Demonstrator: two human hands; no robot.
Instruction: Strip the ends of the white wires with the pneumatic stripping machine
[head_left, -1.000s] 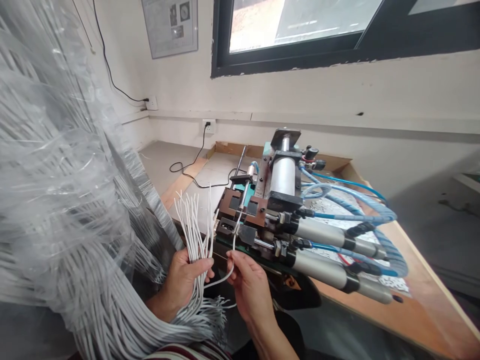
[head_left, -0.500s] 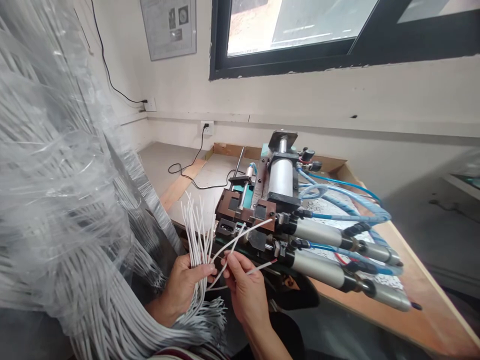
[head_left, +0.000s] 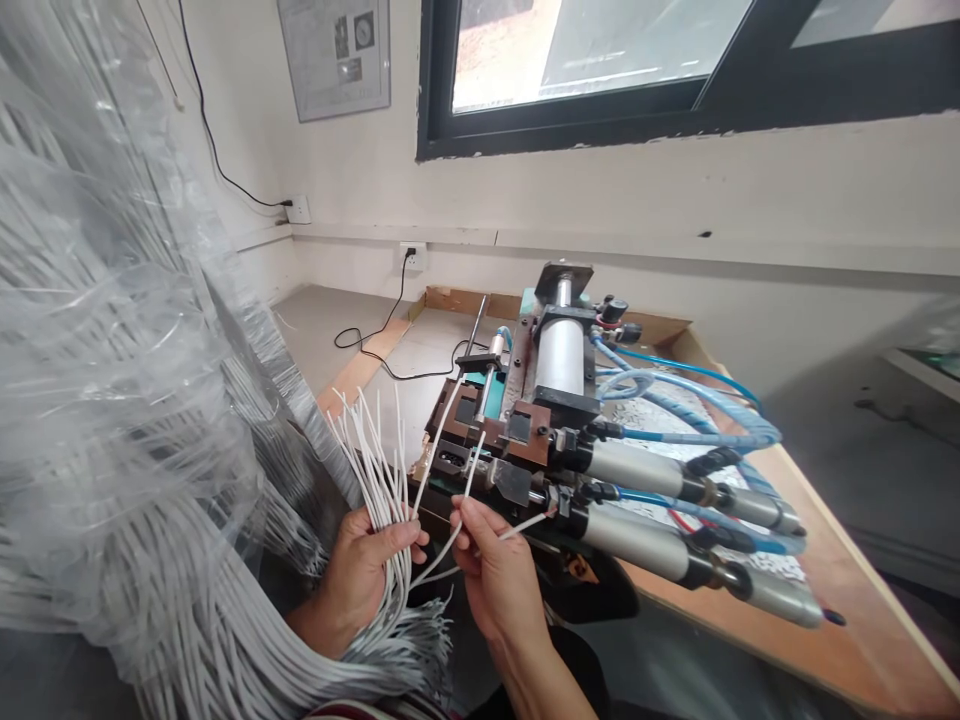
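My left hand [head_left: 367,565] is closed round a bunch of thin white cables [head_left: 373,455], whose loose ends fan upward above my thumb. In my right hand [head_left: 495,565], thumb and fingers pinch a white cable [head_left: 474,468] that stands up between the fingertips. Another cable end [head_left: 529,523] sticks out to the right past my right hand, its tip pinkish. Both cables run back left toward the bunch. Just beyond my hands is a pneumatic machine [head_left: 561,355] with brown clamp blocks and silver cylinders.
A large mass of grey-white cables [head_left: 247,620], partly wrapped in clear plastic film [head_left: 127,330], hangs at my left. Blue air hoses [head_left: 697,435] loop on the machine's right. A black cord [head_left: 382,330] crosses the bench top toward a wall socket [head_left: 412,256]. The wooden bench edge [head_left: 825,560] runs right.
My hands have drawn slightly apart. A cable that leaned right across my right hand now stands upright beside the bunch. The bunch's ends have tilted left.
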